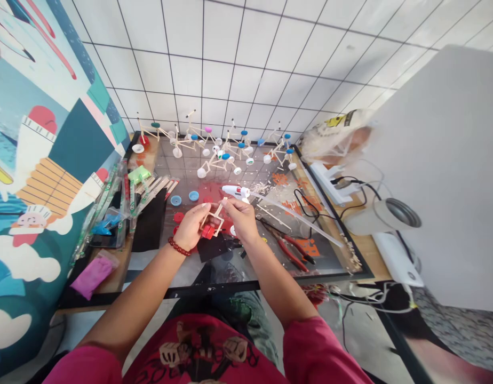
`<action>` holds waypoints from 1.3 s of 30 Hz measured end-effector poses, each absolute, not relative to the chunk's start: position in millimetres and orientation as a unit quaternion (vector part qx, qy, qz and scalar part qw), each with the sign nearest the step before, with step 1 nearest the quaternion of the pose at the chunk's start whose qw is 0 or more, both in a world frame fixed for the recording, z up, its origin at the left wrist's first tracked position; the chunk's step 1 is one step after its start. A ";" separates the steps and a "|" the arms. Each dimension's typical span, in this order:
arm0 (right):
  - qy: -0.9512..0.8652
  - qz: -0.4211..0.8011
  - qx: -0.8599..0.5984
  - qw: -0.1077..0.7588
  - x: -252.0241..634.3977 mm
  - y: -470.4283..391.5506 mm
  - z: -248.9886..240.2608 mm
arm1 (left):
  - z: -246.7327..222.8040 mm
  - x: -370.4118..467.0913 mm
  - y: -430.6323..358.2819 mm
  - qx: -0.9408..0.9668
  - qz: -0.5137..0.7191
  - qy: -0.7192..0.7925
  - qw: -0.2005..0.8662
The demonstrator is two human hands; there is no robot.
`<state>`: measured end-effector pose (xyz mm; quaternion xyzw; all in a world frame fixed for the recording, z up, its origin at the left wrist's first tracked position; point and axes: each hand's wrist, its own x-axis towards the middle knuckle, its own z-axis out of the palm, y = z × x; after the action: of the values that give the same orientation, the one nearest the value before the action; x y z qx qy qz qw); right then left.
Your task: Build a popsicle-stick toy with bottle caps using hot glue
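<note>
Between my two hands is a small wooden stick frame (219, 217) with a red bottle cap (208, 231) at its lower end. My left hand (190, 226), a red bead bracelet at its wrist, is closed around the frame's left side. My right hand (241, 217) pinches the frame's top, fingertips close to the left ones. Just beyond the hands lies a white glue gun (235, 191) with a long clear glue stick (298, 216) behind it. Two blue bottle caps (193, 196) rest to the left, and red caps (178, 217) lie beside my left hand.
Several stick-and-cap models (225, 156) stand along the back of the glass table. Red-handled pliers (292, 253) and a black cable lie right. A power strip (330, 184) and a grey lamp (384, 216) stand farther right. Packaged sticks (150, 194) and a pink packet (95, 273) lie left.
</note>
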<state>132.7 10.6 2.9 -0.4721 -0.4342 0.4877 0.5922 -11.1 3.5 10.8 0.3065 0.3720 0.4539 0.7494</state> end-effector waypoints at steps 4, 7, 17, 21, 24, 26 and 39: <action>-0.453 0.471 -0.469 0.594 133.6 8.9 6.9 | 12.3 -10.0 3.8 0.291 0.467 0.365 0.751; -0.461 0.469 -0.470 0.589 134.0 8.6 6.6 | 11.3 -8.3 2.9 0.280 0.482 0.369 0.744; -0.414 0.475 -0.477 0.613 135.2 11.4 1.2 | 7.2 -3.0 -0.4 0.215 0.476 0.320 0.790; -0.413 0.505 -0.471 0.594 135.6 13.2 -1.6 | 4.4 1.6 -2.1 0.217 0.513 0.345 0.756; -0.413 0.537 -0.447 0.584 135.6 15.1 -5.8 | 2.8 1.1 -0.4 0.203 0.544 0.360 0.731; -0.414 0.545 -0.438 0.583 135.0 15.5 -8.2 | 2.0 -0.7 1.6 0.195 0.561 0.362 0.719; -0.468 0.508 -0.475 0.545 132.3 7.2 -9.1 | 11.0 -4.7 0.9 0.088 0.501 0.356 0.784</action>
<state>132.3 7.2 -9.1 -0.4753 -0.4675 0.5082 0.5452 -4.7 0.9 11.0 0.0879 0.3555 0.5012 0.7840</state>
